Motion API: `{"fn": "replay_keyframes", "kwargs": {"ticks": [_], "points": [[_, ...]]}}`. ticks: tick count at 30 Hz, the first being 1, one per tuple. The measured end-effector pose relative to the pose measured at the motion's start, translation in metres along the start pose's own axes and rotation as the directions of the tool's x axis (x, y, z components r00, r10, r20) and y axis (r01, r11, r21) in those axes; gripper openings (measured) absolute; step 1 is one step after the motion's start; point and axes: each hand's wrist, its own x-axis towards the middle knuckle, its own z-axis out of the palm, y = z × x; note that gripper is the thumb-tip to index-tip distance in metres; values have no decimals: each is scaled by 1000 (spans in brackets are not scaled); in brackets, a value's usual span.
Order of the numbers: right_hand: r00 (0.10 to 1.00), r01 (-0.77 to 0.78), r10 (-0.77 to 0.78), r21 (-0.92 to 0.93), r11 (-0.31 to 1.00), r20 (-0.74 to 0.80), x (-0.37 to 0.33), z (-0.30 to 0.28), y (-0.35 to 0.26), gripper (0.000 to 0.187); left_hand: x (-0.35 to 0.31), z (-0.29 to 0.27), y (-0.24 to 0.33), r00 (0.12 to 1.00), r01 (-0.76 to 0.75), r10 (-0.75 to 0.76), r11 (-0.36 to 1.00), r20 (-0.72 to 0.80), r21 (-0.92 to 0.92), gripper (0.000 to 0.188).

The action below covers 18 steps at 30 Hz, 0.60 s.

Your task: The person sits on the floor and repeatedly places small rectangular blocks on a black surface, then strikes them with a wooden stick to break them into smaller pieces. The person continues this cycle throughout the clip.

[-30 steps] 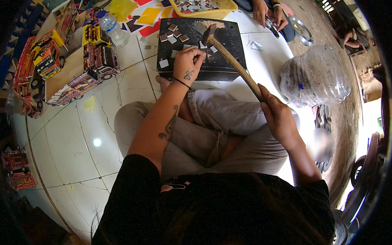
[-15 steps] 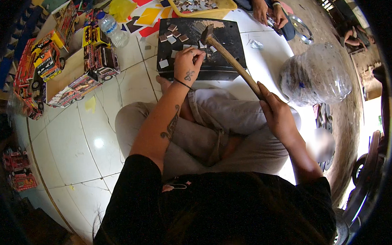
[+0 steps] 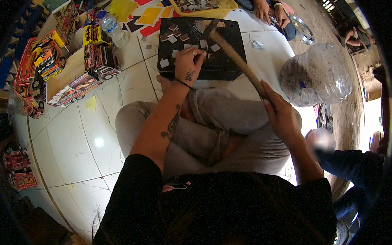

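White floor tiles [image 3: 71, 148], cracked in places, lay around the seated person. Pinched fingertips of the left hand [image 3: 188, 62] were over a black block [image 3: 222, 73]; whether they held anything small, I cannot tell. Beyond and slightly right of them was the head of a hammer [image 3: 241, 64] – its handle slanting down rightward into the right hand's [image 3: 283, 119] firm grasp. So the left hand was nearer the hammer's head, the right clasped the far end. Small squares [image 3: 184, 37] were scattered on the block; past it stood a yellow tub [image 3: 209, 13] – toy trucks [image 3: 104, 61] to the left, a plastic-wrapped bundle [image 3: 315, 75] to the right.
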Motion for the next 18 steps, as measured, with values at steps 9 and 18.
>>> {"fn": "replay_keyframes", "kwargs": {"ticks": [9, 18], "points": [[1000, -13, 13, 38, 999, 2, 0, -1, -1, 46, 1, -2, 1, 997, -69, 70, 997, -37, 32, 13], [981, -25, 15, -47, 999, -192, 36, 15, 43, 45, -1, 2, 0, 1000, -7, 6, 996, -8, -88, 13]]}}
